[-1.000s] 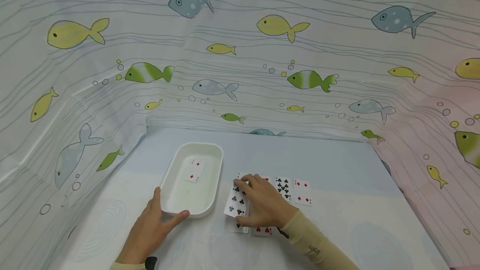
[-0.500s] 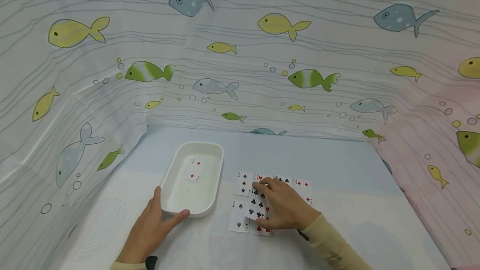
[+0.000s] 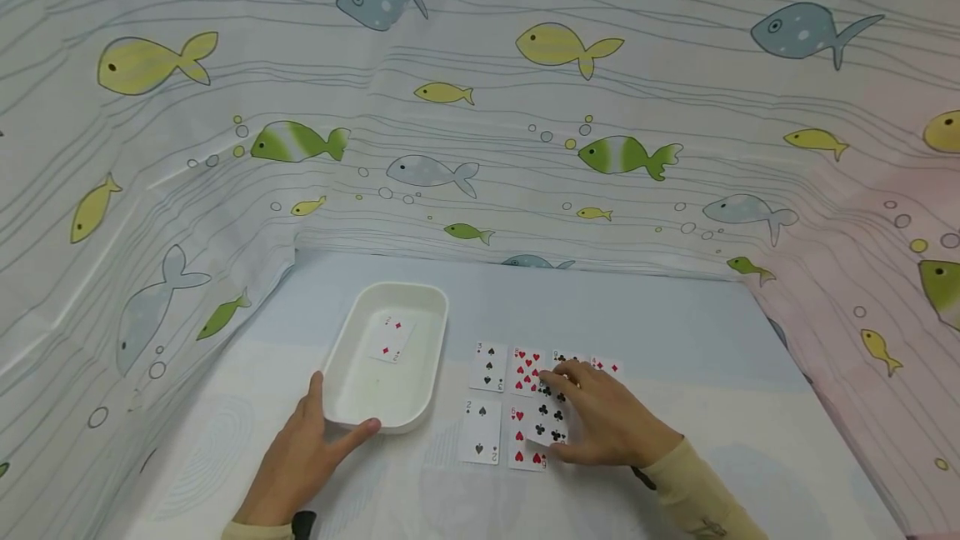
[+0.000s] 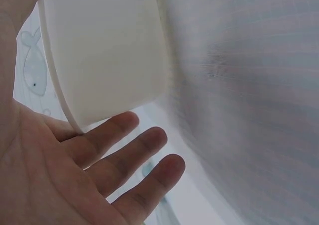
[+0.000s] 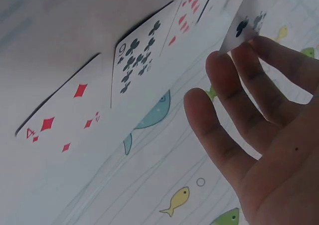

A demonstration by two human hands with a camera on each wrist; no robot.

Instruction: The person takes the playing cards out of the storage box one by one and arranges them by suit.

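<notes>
My right hand (image 3: 611, 419) pinches a clubs playing card (image 3: 549, 422) between thumb and fingertips, tilted over the other cards. Beneath and beside it lie the two of spades (image 3: 480, 433), the three of spades (image 3: 488, 367) and two hearts cards, one of them upper (image 3: 526, 367) and one lower (image 3: 519, 437). Partly behind the hand are another clubs card (image 5: 135, 60) and a diamonds card (image 5: 60, 117). My left hand (image 3: 296, 452) touches the near-left corner of a white tray (image 3: 437, 361), fingers extended along its outside and thumb at the near rim. Inside the tray lies the two of diamonds (image 3: 392, 342).
A pale cloth (image 3: 675, 315) covers the table. Fish-patterned curtains (image 3: 517, 132) rise at the back and on both sides. The tray stands left of the cards, with a strip of cloth between them.
My right hand has carried the clubs card to the right, from over the spades cards to beside the hearts cards, uncovering the spades. The left hand and tray have stayed in place.
</notes>
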